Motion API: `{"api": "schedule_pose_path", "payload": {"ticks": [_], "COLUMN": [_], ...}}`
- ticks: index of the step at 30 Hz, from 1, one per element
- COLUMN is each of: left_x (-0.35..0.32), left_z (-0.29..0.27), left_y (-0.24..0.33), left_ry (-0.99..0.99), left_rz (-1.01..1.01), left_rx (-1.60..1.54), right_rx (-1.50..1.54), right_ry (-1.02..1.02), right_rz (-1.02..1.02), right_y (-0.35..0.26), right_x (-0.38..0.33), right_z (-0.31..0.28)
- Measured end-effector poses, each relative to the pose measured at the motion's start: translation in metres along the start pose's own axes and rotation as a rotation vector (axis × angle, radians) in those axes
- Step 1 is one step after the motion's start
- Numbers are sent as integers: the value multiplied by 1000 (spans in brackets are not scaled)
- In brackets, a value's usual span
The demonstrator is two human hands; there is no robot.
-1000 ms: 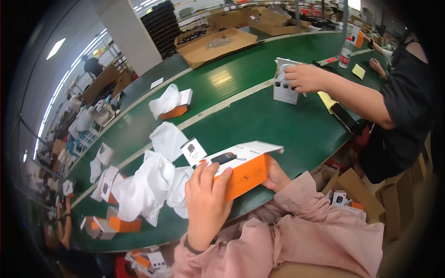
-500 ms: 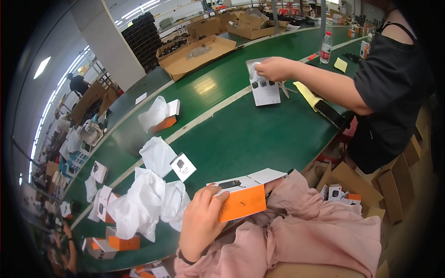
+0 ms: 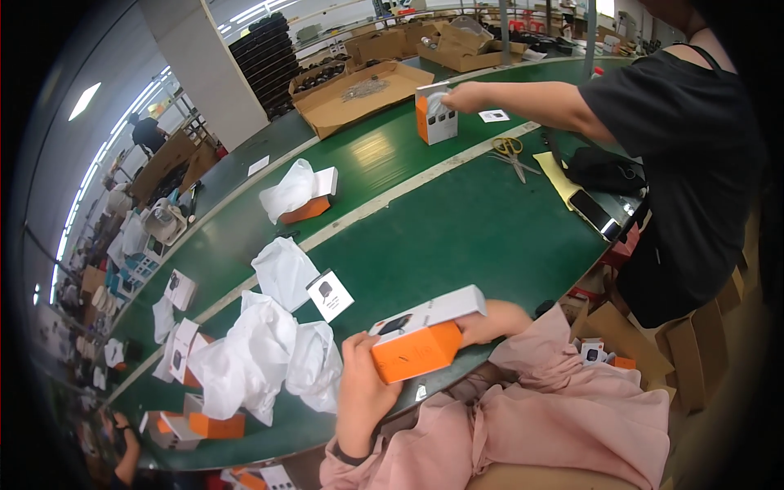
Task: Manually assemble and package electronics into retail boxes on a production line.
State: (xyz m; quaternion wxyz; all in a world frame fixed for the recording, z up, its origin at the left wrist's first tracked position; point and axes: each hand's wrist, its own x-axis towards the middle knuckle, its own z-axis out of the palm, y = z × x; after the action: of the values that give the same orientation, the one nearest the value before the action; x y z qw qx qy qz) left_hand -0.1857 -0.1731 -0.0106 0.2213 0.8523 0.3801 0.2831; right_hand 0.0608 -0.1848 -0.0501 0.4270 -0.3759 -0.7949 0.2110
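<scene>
An orange and white product box (image 3: pixel 420 347) is held between both my hands just over the near edge of the green table. My left hand (image 3: pixel 365 380) grips its left end, with the thumb on the orange side. At the right end, my right hand (image 3: pixel 490 322) closes round the box, its fingers partly hidden behind the cardboard. A white flap (image 3: pixel 469 300) sticks up at that end. To the left of the box lie a white leaflet (image 3: pixel 330 296) with a picture on it and several crumpled white plastic bags (image 3: pixel 253 351).
At the right a co-worker's hand (image 3: pixel 467 96) holds an orange and white box (image 3: pixel 437 118) on the table (image 3: pixel 441 212). Scissors (image 3: pixel 513 157) and a phone (image 3: pixel 594 214) lie nearer. More boxes (image 3: pixel 216 425) are at left; a large carton tray (image 3: pixel 359 94) stands behind.
My right hand has come into view at the box's right end, and the box is tilted more. The co-worker's hand has moved left and away from me, now with an orange and white box.
</scene>
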Motion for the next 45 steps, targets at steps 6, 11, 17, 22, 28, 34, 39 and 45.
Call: {"api": "schedule_pose_path", "payload": {"ticks": [6, 11, 17, 22, 28, 34, 39, 45], "left_x": [-12, -17, -11, -20, -28, 135, 271, 272], "left_z": [-4, 23, 24, -27, -172, -190, -150, -97], "left_y": [-26, -38, -23, 20, 93, -9, -207, -309], "left_ry": [223, 132, -20, -211, -351, -179, -213, -8], "left_rz": [-246, -271, -283, -275, -189, -160, -497, -508], "left_rx": [-132, -706, -825, -389, 98, 470, 657, 526], "right_rx": [179, -638, 193, 405, 151, -290, -702, -649], "right_ry": [186, 428, -43, -113, 517, 670, 1154, 1244], "right_rz": [619, 815, 312, 163, 549, 778, 504, 22], "right_y": [20, 68, -15, -27, 54, 112, 75, 67], "right_x": [-18, -37, 12, 26, 21, -5, 9, 2], "right_z": [-71, -92, -43, -23, -68, -94, -78, -60]}}
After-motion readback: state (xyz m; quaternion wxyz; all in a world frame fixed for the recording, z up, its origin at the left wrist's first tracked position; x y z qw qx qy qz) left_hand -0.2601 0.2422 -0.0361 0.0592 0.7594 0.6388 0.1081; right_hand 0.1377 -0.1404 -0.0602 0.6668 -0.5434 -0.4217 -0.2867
